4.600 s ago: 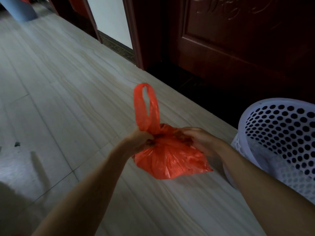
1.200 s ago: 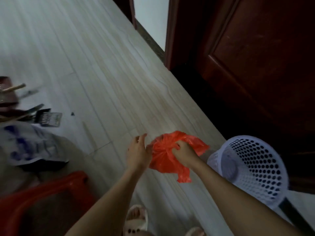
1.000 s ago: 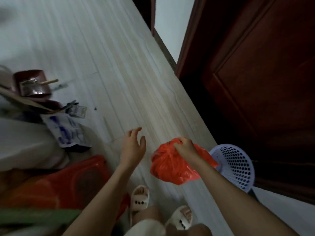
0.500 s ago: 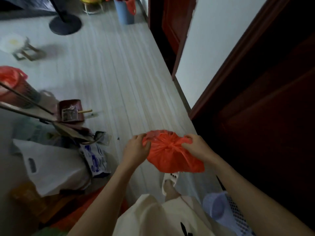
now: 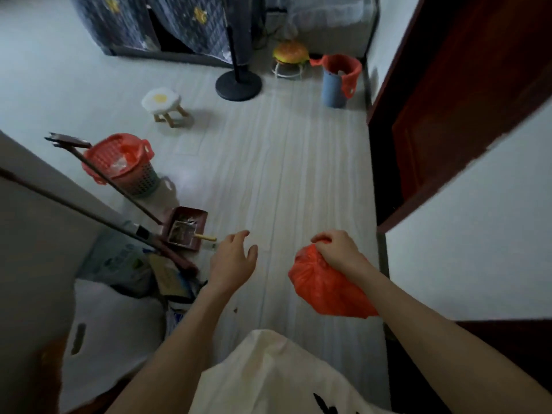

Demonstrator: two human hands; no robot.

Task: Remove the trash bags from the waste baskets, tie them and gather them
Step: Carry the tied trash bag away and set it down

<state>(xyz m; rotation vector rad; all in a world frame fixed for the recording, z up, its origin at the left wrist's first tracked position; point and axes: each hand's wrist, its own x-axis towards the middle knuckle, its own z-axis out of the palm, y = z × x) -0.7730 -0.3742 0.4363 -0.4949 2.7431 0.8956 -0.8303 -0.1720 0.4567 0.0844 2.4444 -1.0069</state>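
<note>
Low in the frame, right of centre, the right hand (image 5: 337, 249) is clenched around the gathered neck of an orange trash bag (image 5: 325, 289), which hangs off the floor beneath the fist; gripping it at the bunched top keeps the mouth closed and the contents in, and suits carrying it onward. Left of it, the left hand (image 5: 233, 261) is empty, fingers loosely spread, apparently free to reach for the next bag. Just beyond that hand, a dustpan (image 5: 186, 231) lies on the floor. Further up at left stands a mesh waste basket (image 5: 140, 182) with an orange liner (image 5: 118, 158) folded over its rim. In the upper right, by the door, a blue waste basket (image 5: 333, 91) also keeps its orange liner (image 5: 343, 67), so two bags look left to pull.
</note>
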